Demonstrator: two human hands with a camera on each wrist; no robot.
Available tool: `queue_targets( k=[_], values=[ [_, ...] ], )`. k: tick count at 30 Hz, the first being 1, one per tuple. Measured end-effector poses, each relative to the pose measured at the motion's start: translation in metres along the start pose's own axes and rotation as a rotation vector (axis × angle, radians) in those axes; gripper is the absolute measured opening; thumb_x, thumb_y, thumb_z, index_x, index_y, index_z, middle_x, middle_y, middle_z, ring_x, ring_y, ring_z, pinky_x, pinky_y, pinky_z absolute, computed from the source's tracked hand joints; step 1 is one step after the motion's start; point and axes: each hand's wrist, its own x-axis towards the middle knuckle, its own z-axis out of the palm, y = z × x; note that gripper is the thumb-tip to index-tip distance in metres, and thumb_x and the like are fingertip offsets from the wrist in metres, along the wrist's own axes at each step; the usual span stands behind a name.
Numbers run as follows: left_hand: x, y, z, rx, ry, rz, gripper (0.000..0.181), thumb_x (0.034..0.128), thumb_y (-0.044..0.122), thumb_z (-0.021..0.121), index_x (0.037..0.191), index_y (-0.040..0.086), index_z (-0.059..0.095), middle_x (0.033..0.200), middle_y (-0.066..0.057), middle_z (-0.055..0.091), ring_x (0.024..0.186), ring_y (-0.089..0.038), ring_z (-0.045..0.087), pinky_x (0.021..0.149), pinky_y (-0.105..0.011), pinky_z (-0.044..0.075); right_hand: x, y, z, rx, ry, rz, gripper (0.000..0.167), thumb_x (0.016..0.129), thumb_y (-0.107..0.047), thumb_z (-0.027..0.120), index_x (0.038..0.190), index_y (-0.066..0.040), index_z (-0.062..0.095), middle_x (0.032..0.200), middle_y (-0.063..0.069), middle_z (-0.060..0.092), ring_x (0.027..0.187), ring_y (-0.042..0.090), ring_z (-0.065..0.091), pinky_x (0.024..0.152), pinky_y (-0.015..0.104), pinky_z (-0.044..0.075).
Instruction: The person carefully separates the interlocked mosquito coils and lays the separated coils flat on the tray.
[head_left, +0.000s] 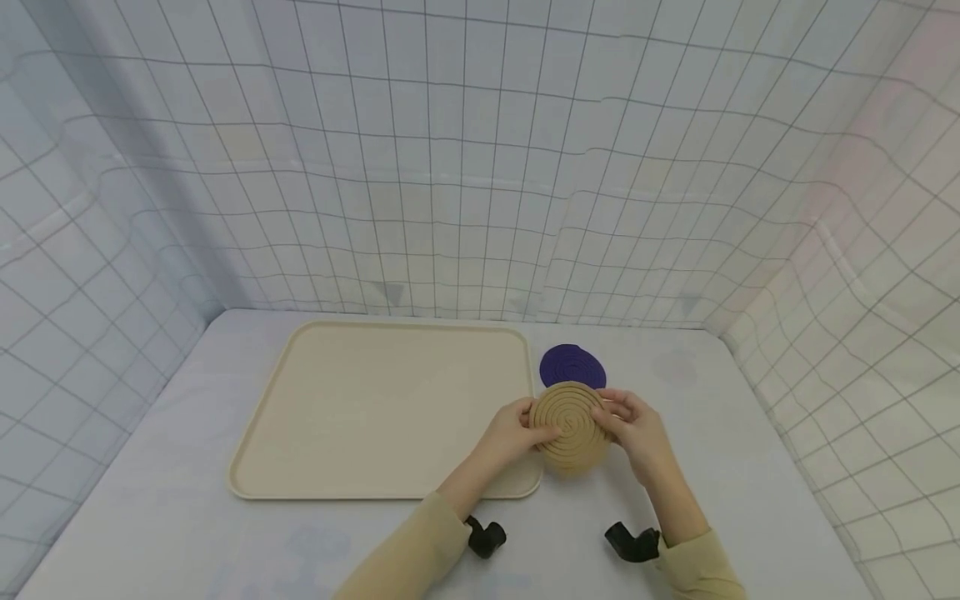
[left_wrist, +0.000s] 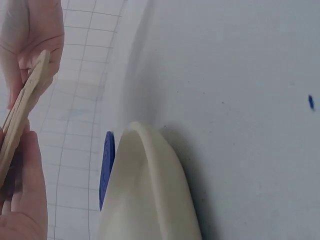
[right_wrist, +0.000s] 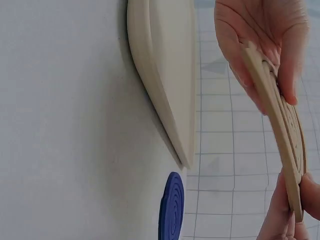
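Both hands hold a round tan coaster (head_left: 567,423) with a spiral groove, just above the table beside the tray's right edge. My left hand (head_left: 513,435) pinches its left side, thumb on the grooved face. On the opposite edge, my right hand (head_left: 637,433) pinches with thumb in front and fingers behind. The coaster's lower part looks blurred. Seen nearly edge-on in the right wrist view, the tan coaster (right_wrist: 280,130) is thin and tilted between the two hands. Behind it on the table lies a dark blue spiral coaster (head_left: 572,365), partly covered in the head view.
A large cream tray (head_left: 382,408) with a raised rim lies left of the hands. White table surface (head_left: 720,467) extends to the right. Grid-patterned white sheets (head_left: 480,167) enclose the back and sides. Black devices (head_left: 633,543) are by both wrists.
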Motion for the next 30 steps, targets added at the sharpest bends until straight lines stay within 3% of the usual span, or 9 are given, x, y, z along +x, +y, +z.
queue_targets(
  k=[9, 13, 17, 20, 25, 30],
  values=[
    [-0.011, 0.003, -0.021, -0.036, 0.199, 0.002, 0.038, 0.0854, 0.03, 0.076, 0.11, 0.002, 0.065, 0.093, -0.007, 0.072, 0.07, -0.007, 0.059, 0.062, -0.02, 0.048, -0.009, -0.001, 0.023, 0.037, -0.082, -0.046, 0.032, 0.089, -0.002, 0.069, 0.116, 0.009, 0.056, 0.091, 0.003, 0.066, 0.078, 0.009, 0.068, 0.075, 0.027, 0.059],
    [-0.016, 0.005, -0.029, -0.132, 0.302, -0.022, 0.043, 0.0832, 0.034, 0.078, 0.112, 0.004, 0.064, 0.088, -0.003, 0.069, 0.071, -0.007, 0.06, 0.062, -0.02, 0.049, -0.014, -0.003, 0.035, 0.045, -0.126, -0.044, 0.028, 0.088, -0.002, 0.07, 0.11, 0.01, 0.056, 0.09, 0.006, 0.068, 0.079, 0.012, 0.069, 0.076, 0.03, 0.06],
    [-0.019, 0.007, -0.029, -0.255, 0.359, -0.018, 0.048, 0.0807, 0.026, 0.082, 0.118, 0.005, 0.06, 0.094, -0.007, 0.07, 0.075, -0.008, 0.063, 0.064, -0.02, 0.051, -0.017, -0.003, 0.046, 0.078, -0.113, -0.03, 0.026, 0.088, -0.002, 0.07, 0.106, 0.009, 0.056, 0.086, 0.006, 0.069, 0.077, 0.012, 0.07, 0.074, 0.029, 0.06],
    [-0.02, 0.007, -0.027, -0.316, 0.399, -0.005, 0.052, 0.0795, 0.019, 0.082, 0.123, 0.006, 0.057, 0.108, -0.012, 0.069, 0.087, -0.011, 0.066, 0.072, -0.02, 0.053, -0.018, -0.002, 0.054, 0.113, -0.099, -0.021, 0.024, 0.087, -0.001, 0.07, 0.103, 0.008, 0.055, 0.083, 0.005, 0.068, 0.074, 0.012, 0.07, 0.072, 0.028, 0.06],
    [-0.023, 0.008, -0.021, -0.415, 0.435, 0.035, 0.059, 0.0806, 0.012, 0.08, 0.132, 0.005, 0.052, 0.136, -0.013, 0.058, 0.121, -0.023, 0.059, 0.099, -0.027, 0.05, -0.02, 0.001, 0.065, 0.146, -0.123, -0.035, 0.022, 0.087, -0.001, 0.07, 0.1, 0.007, 0.054, 0.08, 0.006, 0.07, 0.072, 0.012, 0.071, 0.07, 0.028, 0.06],
    [-0.024, 0.008, -0.017, -0.475, 0.454, 0.064, 0.063, 0.0814, 0.008, 0.079, 0.137, 0.005, 0.05, 0.138, -0.013, 0.057, 0.129, -0.027, 0.055, 0.107, -0.031, 0.045, -0.023, 0.002, 0.071, 0.133, -0.199, -0.025, 0.023, 0.09, -0.008, 0.069, 0.102, 0.008, 0.057, 0.083, 0.009, 0.073, 0.074, 0.012, 0.072, 0.072, 0.029, 0.06]
  ],
)
